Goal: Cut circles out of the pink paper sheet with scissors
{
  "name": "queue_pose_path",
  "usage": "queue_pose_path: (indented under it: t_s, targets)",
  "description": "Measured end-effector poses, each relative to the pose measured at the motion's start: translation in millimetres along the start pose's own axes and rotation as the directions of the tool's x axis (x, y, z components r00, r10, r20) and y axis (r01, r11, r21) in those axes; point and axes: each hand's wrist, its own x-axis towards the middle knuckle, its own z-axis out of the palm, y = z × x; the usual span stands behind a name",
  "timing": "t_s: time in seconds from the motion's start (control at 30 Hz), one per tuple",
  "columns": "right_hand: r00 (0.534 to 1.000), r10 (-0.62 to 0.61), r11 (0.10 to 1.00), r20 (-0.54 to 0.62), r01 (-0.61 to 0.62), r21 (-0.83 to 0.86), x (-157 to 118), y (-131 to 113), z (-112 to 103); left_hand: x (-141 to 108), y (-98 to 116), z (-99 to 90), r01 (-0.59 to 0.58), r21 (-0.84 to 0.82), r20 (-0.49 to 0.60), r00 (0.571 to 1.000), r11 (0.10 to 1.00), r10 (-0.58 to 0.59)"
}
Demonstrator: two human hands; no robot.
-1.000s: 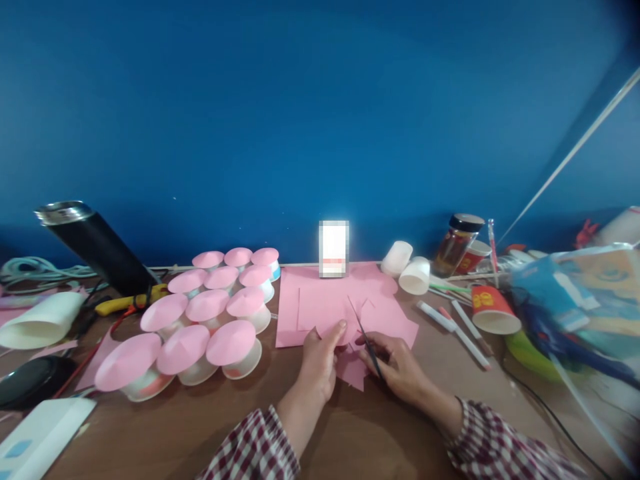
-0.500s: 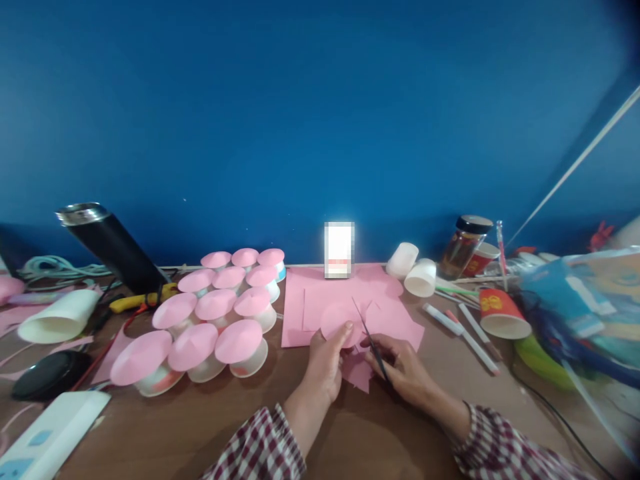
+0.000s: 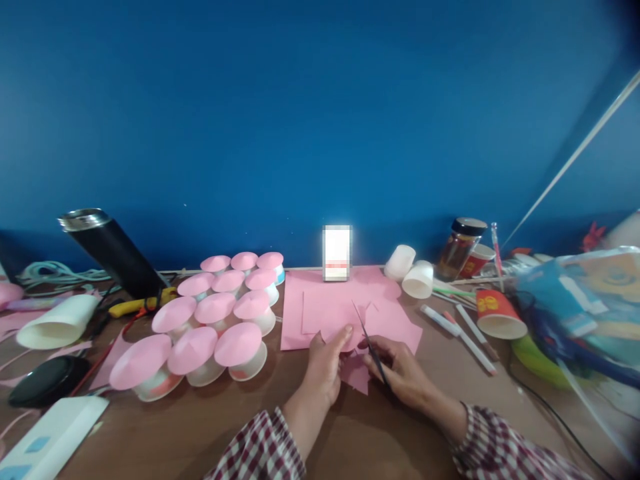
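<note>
My left hand (image 3: 325,370) is closed on a pink paper disc (image 3: 333,325), with the thumb pressed on top. In my right hand (image 3: 400,370) is a pair of dark scissors (image 3: 369,337), the blades pointing up and away beside the disc's right edge. Whether the blades touch the paper I cannot tell. Pink paper sheets (image 3: 293,320) lie flat behind both hands, and a jagged pink scrap (image 3: 356,375) shows between them. To the left stand several upturned paper cups (image 3: 250,363), each topped by a shallow pink paper cone (image 3: 239,343).
A bright pixelated device (image 3: 337,253) stands against the blue wall. White cups (image 3: 418,280), markers (image 3: 459,330), a red cup (image 3: 499,315) and a lidded jar (image 3: 463,248) are on the right. A black flask (image 3: 117,257), yellow-handled tool (image 3: 137,305) and power strip (image 3: 55,437) are left.
The view has shifted slightly, so most things sit a little lower in it. Both hands keep their grip, and the scissors and disc hold almost the same position.
</note>
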Motion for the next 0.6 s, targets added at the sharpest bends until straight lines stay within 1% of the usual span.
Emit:
queue_pose_path:
  t_s: [0.1,0.37,0.6]
  targets:
    - [1.0,-0.011,1.0,-0.006,0.011,-0.012,0.3,0.7,-0.3,1.0,-1.2,-1.2,0.01,-0.008,-0.001,1.0,1.0,-0.01]
    - [1.0,0.003,1.0,-0.015,-0.003,-0.028,1.5,1.8,-0.9,1.3,-1.0,-1.1,0.02,0.015,-0.058,0.998,1.0,-0.019]
    - [1.0,0.01,1.0,-0.015,-0.01,0.023,1.4,-2.9,-1.3,-4.0,4.4,3.9,-0.002,0.048,-0.071,0.997,0.999,0.006]
